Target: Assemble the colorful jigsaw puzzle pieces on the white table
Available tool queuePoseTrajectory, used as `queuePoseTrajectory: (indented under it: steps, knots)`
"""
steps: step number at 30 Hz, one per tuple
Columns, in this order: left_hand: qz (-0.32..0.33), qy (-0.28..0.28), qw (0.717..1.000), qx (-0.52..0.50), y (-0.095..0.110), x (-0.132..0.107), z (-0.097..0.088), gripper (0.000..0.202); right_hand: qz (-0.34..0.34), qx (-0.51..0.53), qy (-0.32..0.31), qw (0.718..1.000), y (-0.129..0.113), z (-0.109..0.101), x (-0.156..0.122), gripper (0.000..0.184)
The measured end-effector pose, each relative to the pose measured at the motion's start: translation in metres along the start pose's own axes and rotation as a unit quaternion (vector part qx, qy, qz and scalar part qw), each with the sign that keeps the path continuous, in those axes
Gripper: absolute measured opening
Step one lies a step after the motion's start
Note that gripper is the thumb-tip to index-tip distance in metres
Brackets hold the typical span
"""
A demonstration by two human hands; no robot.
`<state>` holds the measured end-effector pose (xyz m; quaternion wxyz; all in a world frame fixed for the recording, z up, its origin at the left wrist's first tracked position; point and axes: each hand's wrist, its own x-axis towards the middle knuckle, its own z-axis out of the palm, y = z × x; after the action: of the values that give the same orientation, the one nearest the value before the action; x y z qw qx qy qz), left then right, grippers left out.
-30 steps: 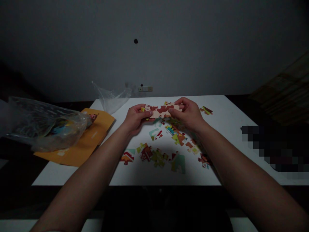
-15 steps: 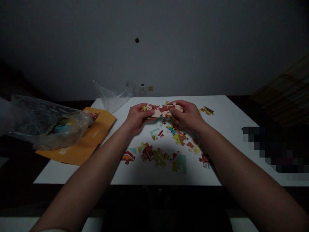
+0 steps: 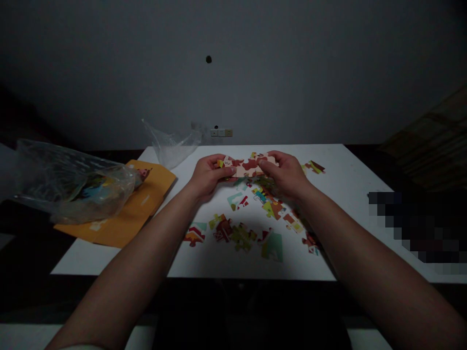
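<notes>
Joined jigsaw puzzle pieces with a brown-and-cream animal picture are held up over the far half of the table. My left hand pinches their left end, thumb on the printed face. At the right end my right hand grips them the same way, thumb on top. The fingers behind the pieces are hidden. Below and nearer lie loose puzzle pieces, several of them overlapping. A red-and-white piece lies beside my left forearm, and more pieces lie beyond my right hand.
The white table stands near a grey wall with a socket strip. On the left, a clear plastic bag with colourful contents rests on an orange envelope. Another crumpled clear bag is at the back left edge.
The right end of the held pieces now sits deeper in my right hand, and the seam between them looks narrower. My hands have hardly moved; the view has shifted slightly.
</notes>
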<state>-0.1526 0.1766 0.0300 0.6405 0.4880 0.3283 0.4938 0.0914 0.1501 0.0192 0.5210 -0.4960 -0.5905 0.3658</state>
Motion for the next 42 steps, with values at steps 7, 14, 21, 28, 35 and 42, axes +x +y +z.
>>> queuePoseTrajectory:
  steps: [7, 14, 21, 28, 35, 42]
  knots:
    - [-0.006, 0.007, 1.0, 0.012, 0.0, -0.001, 0.003, 0.042, 0.009, 0.005, -0.004, 1.0, -0.001, -0.002, 0.0, 0.035]
    - [0.014, 0.076, 0.997, -0.011, -0.004, 0.005, 0.0, 0.042, 0.061, 0.126, 0.011, 0.99, -0.008, 0.011, 0.0, 0.048]
    - [0.021, 0.081, 0.996, -0.018, -0.003, 0.003, 0.004, 0.045, 0.063, 0.076, -0.035, 0.995, -0.014, 0.015, -0.013, 0.045]
    - [0.015, 0.06, 0.998, -0.023, -0.007, 0.003, 0.004, 0.043, 0.111, 0.07, -0.098, 0.986, -0.016, 0.019, -0.015, 0.053]
    - [0.016, 0.053, 0.998, -0.036, -0.008, 0.001, 0.007, 0.044, 0.136, 0.115, -0.107, 0.978, -0.012, 0.026, -0.016, 0.056]
    - [0.008, 0.05, 0.998, -0.031, -0.005, 0.001, 0.007, 0.047, 0.113, 0.108, -0.1, 0.983, -0.015, 0.026, -0.017, 0.053]
